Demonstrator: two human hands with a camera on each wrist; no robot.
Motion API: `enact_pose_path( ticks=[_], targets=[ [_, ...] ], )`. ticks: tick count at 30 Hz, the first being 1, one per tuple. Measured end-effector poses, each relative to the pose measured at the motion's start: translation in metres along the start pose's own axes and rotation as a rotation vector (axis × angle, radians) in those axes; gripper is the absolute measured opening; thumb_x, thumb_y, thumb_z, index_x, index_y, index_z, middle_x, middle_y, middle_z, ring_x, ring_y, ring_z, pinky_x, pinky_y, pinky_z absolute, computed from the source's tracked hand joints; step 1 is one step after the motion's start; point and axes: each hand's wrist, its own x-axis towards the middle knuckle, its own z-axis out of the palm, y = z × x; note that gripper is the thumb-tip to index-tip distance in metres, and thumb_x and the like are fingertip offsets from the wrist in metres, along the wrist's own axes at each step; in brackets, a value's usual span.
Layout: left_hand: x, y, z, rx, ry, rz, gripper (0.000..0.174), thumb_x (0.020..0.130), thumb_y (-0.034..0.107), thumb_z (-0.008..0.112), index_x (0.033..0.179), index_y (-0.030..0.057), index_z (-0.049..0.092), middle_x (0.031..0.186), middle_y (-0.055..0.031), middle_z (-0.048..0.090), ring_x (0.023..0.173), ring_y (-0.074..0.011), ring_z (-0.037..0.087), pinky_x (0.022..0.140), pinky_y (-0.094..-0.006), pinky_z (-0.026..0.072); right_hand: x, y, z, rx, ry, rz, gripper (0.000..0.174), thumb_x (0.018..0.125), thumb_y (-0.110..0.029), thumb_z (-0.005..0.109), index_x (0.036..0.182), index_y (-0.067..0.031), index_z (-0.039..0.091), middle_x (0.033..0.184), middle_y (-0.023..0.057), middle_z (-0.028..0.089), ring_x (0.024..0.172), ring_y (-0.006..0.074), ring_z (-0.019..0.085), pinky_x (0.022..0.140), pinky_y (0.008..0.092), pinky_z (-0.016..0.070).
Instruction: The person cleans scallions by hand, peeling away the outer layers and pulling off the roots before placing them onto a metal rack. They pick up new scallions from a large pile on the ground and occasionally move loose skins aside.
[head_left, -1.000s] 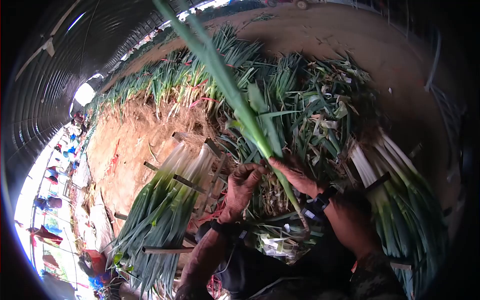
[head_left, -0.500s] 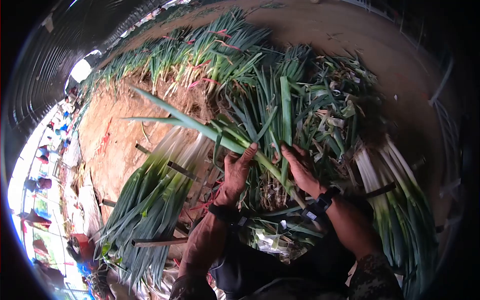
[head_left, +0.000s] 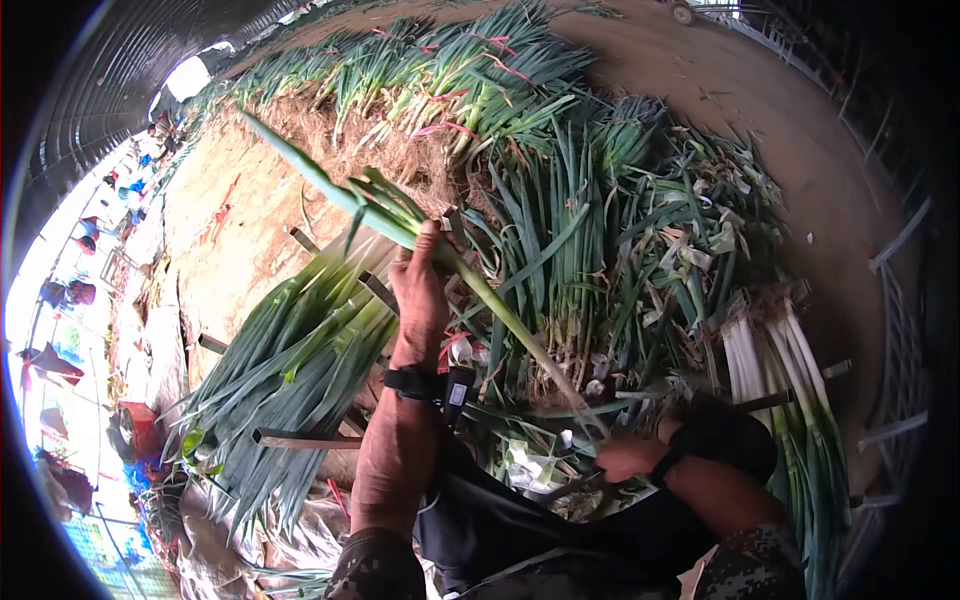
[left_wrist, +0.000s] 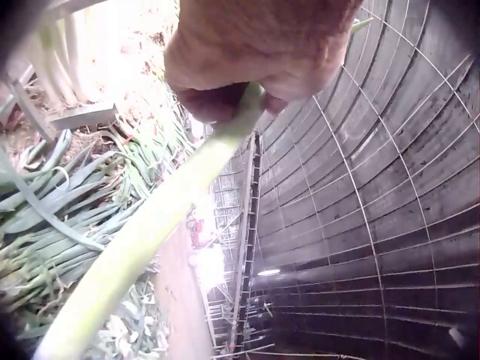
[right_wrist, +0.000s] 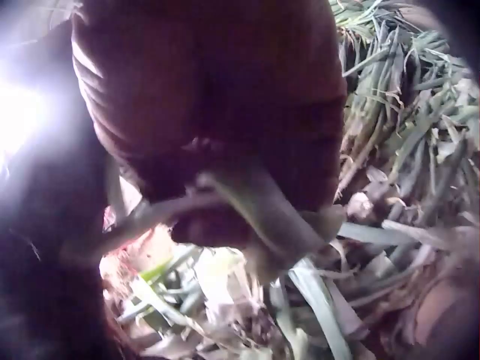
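Between two leek stacks [head_left: 285,375] [head_left: 800,440], two hands [head_left: 418,290] [head_left: 630,456] gripping, left one leek [head_left: 500,312], right some leaf [right_wrist: 262,206]

Room to pass lies above the green heap [head_left: 575,270] between the left bundle [head_left: 290,370] and the right bundle [head_left: 805,450], but the held stalk [head_left: 505,313] slants across; metal bars [head_left: 310,440] (several) jut around the left bundle.

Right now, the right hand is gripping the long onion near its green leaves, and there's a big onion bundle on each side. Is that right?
Not quite: the head view shows the left hand gripping the long onion near its green leaves. There is a big left bundle and right bundle.
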Motion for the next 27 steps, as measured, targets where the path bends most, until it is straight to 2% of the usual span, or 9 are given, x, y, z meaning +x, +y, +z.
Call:
enact_pose_path(
  ticks=[2,5,7,9,11,18,21,25,27],
  targets=[
    [0.001,0.006,-0.004,-0.126,-0.059,-0.024,0.032,0.099,0.025,0.062,0.113,-0.0038,0.061,0.094,-0.0107,0.067,0.083,-0.0201,0.065,0.077,-0.0329,0.0516,-0.011,0.001,-0.006,0.055,-0.048,-0.038,0.039,0.090,-0.035,0.063,0.104,0.0004,0.068,0.091,0.0167,0.069,0.083,0.0340,0.069,0.076,0.0427,0.0530],
    [-0.001,-0.001,-0.003,-0.155,-0.215,-0.067,0.031,0.099,0.025,0.062,0.111,-0.0035,0.061,0.095,-0.0114,0.068,0.085,-0.0215,0.065,0.078,-0.0349,0.0520,-0.016,-0.021,-0.051,0.432,0.462,-0.237,0.035,0.091,-0.033,0.067,0.105,-0.0003,0.069,0.091,0.0144,0.072,0.084,0.0247,0.071,0.074,0.0358,0.0554],
    [-0.010,-0.004,0.006,-0.125,-0.264,-0.116,0.030,0.099,0.026,0.062,0.111,-0.0019,0.061,0.097,-0.0121,0.069,0.085,-0.0225,0.067,0.077,-0.0347,0.0530,-0.021,-0.036,-0.086,0.714,0.798,-0.208,0.029,0.092,-0.026,0.069,0.108,-0.0018,0.069,0.095,0.0118,0.072,0.088,0.0171,0.071,0.073,0.0305,0.0573],
    [-0.020,-0.007,0.014,-0.064,-0.303,-0.185,0.030,0.098,0.027,0.063,0.111,-0.0001,0.061,0.097,-0.0113,0.069,0.085,-0.0228,0.068,0.076,-0.0350,0.0544,-0.014,-0.045,-0.118,0.798,1.139,-0.300,0.030,0.091,-0.021,0.072,0.113,-0.0016,0.067,0.099,0.0111,0.073,0.091,0.0178,0.071,0.075,0.0299,0.0589],
    [-0.028,-0.013,0.023,-0.038,-0.312,-0.198,0.029,0.097,0.027,0.065,0.110,0.0019,0.063,0.096,-0.0101,0.070,0.085,-0.0218,0.069,0.074,-0.0337,0.0547,-0.016,-0.059,-0.147,0.754,1.270,-0.248,0.033,0.090,-0.021,0.072,0.116,0.0001,0.064,0.101,0.0142,0.073,0.092,0.0206,0.071,0.077,0.0323,0.0591],
    [-0.044,-0.029,0.032,0.054,-0.318,-0.146,0.022,0.095,0.024,0.069,0.102,0.0038,0.069,0.090,-0.0048,0.072,0.080,-0.0116,0.067,0.068,-0.0256,0.0501,0.022,-0.045,-0.161,1.119,1.191,-0.104,0.037,0.085,-0.025,0.078,0.106,0.0020,0.065,0.088,0.0077,0.072,0.075,0.0136,0.068,0.065,0.0286,0.0543],
    [-0.048,-0.029,0.032,0.153,-0.309,-0.124,0.026,0.095,0.025,0.069,0.104,0.0004,0.067,0.092,-0.0079,0.070,0.083,-0.0179,0.069,0.076,-0.0327,0.0554,0.016,-0.054,-0.161,1.193,1.140,-0.095,0.033,0.085,-0.024,0.078,0.103,0.0007,0.066,0.084,0.0059,0.071,0.070,0.0116,0.066,0.061,0.0266,0.0530],
    [-0.049,-0.031,0.032,0.153,-0.305,-0.149,0.024,0.094,0.023,0.070,0.105,0.0013,0.068,0.092,-0.0073,0.070,0.082,-0.0171,0.069,0.075,-0.0327,0.0553,0.029,-0.045,-0.149,1.104,1.202,-0.112,0.026,0.086,-0.019,0.075,0.101,0.0003,0.066,0.083,0.0064,0.071,0.068,0.0115,0.066,0.060,0.0261,0.0534],
    [-0.051,-0.029,0.035,0.106,-0.268,-0.156,0.021,0.093,0.021,0.072,0.102,0.0023,0.069,0.085,-0.0049,0.070,0.076,-0.0123,0.066,0.070,-0.0280,0.0522,0.033,-0.043,-0.146,1.101,1.238,-0.160,0.023,0.086,-0.016,0.072,0.100,0.0006,0.066,0.082,0.0068,0.071,0.066,0.0120,0.066,0.059,0.0265,0.0540]
  ],
)
